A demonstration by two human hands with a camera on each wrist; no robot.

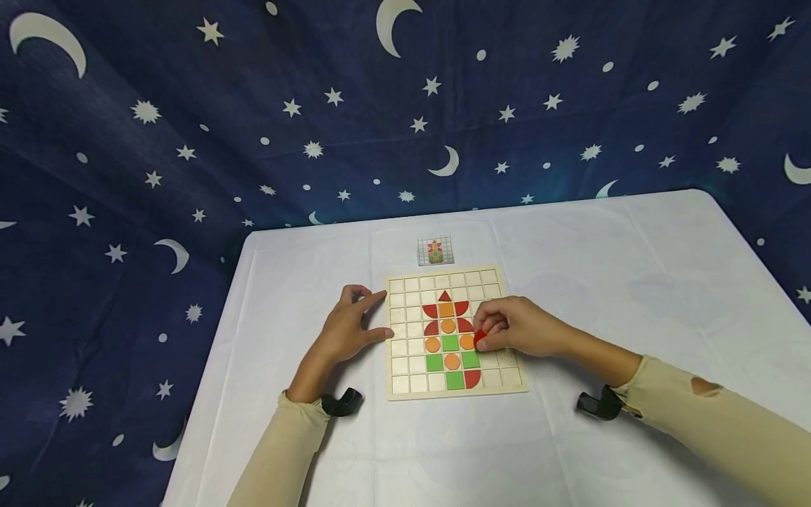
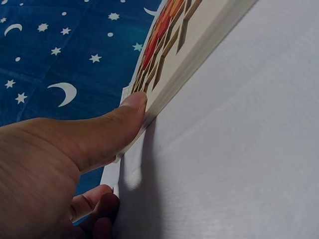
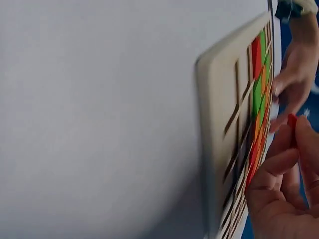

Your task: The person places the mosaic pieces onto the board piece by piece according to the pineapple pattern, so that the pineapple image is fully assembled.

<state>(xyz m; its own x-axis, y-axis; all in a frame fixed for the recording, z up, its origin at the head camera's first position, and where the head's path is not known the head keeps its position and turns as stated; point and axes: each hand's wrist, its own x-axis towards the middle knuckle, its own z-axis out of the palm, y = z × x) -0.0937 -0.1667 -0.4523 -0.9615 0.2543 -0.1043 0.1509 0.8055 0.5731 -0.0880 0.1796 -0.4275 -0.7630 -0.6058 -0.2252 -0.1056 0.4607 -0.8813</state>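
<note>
A wooden grid board (image 1: 400, 365) lies on the table, bearing a pattern of flat pieces. A red triangle (image 1: 445, 296) tops it, above an orange square (image 1: 446, 310). Red curved pieces, orange circles and green squares fill cells below; a red quarter-round piece (image 1: 472, 379) sits beside the lowest green square (image 1: 455, 380). My right hand (image 1: 522, 326) pinches a red piece (image 3: 292, 121) between thumb and fingers, over the pattern's right side. Its full shape is hidden by the fingers. My left hand (image 1: 345, 327) touches the board's left edge with thumb and index finger, the thumb straight along the rim.
A small card (image 1: 435, 259) printed with a similar pattern lies just beyond the board. White cloth (image 1: 304, 260) covers the table. Behind hangs a dark blue curtain (image 1: 355, 63) with moons and stars. A black strap mount sits at each wrist.
</note>
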